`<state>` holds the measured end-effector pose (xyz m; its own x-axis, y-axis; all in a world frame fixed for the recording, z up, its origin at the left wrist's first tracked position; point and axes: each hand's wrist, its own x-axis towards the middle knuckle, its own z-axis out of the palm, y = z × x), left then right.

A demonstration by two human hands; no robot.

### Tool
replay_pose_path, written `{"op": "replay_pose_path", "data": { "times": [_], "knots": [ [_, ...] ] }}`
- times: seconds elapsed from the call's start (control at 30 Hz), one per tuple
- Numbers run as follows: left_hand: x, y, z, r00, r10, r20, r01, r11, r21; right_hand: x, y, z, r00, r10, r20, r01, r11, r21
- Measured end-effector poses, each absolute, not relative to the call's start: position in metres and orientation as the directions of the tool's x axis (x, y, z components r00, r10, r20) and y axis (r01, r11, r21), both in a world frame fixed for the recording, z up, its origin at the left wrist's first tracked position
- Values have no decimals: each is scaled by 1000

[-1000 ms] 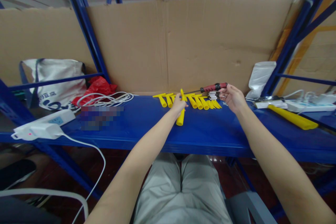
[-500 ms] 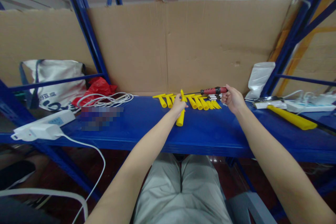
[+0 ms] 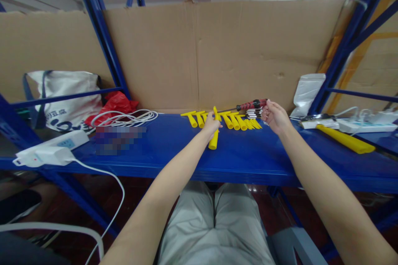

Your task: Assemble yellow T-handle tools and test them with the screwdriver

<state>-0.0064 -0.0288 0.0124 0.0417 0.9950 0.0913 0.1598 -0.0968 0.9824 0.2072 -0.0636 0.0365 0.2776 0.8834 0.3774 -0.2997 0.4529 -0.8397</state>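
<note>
My left hand (image 3: 212, 125) is closed around a yellow T-shaped plastic piece (image 3: 213, 142), its round tube end pointing toward me over the bench. In my right hand (image 3: 275, 116) is the rear end of a red and black screwdriver (image 3: 251, 104), pinched by the fingertips. The screwdriver lies nearly level, and its shaft reaches left to the top of the held yellow piece. Behind the hands, several similar yellow T-shaped pieces (image 3: 229, 121) lie in a row. Small yellow pointed pieces (image 3: 253, 124) and a stack of small white and black items (image 3: 254, 112) are beside them.
The blue bench (image 3: 174, 149) backs onto a cardboard panel (image 3: 155, 58). Left are a white power strip (image 3: 71, 138), coiled white cable (image 3: 137, 116), red bag (image 3: 116, 103) and cloth bag (image 3: 68, 95). A longer yellow piece (image 3: 348, 139) and white pouch (image 3: 307, 95) are right.
The screwdriver's rear end has risen a little and its handle has turned slightly. My right fingers have shifted on it. My left hand and the yellow piece stay in place.
</note>
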Motion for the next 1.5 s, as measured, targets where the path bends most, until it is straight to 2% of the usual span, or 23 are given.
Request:
{"op": "replay_pose_path", "data": {
  "times": [0.17, 0.4, 0.6, 0.93, 1.2, 1.5],
  "knots": [
    [-7, -29, 13, 53, 995, 88, 166, -96, 981, 210, -61, 36, 288, 905, 312, -341, 402, -850],
    [-6, -30, 14, 59, 994, 92, 176, -101, 979, 209, -62, 36, 287, 888, 360, -295, 440, -848],
    [-6, -30, 13, 46, 995, 93, 172, -100, 980, 205, -68, 40, 287, 909, 301, -292, 383, -876],
    [-6, -30, 14, 44, 995, 87, 156, -93, 983, 208, -65, 37, 188, 908, 374, -296, 416, -860],
    [-6, -31, 14, 45, 996, 83, 156, -89, 984, 211, -61, 35, 283, 892, 353, -282, 429, -858],
    [-6, -33, 15, 54, 994, 94, 175, -102, 979, 205, -64, 39, 331, 906, 266, -331, 375, -866]
  ]
}}
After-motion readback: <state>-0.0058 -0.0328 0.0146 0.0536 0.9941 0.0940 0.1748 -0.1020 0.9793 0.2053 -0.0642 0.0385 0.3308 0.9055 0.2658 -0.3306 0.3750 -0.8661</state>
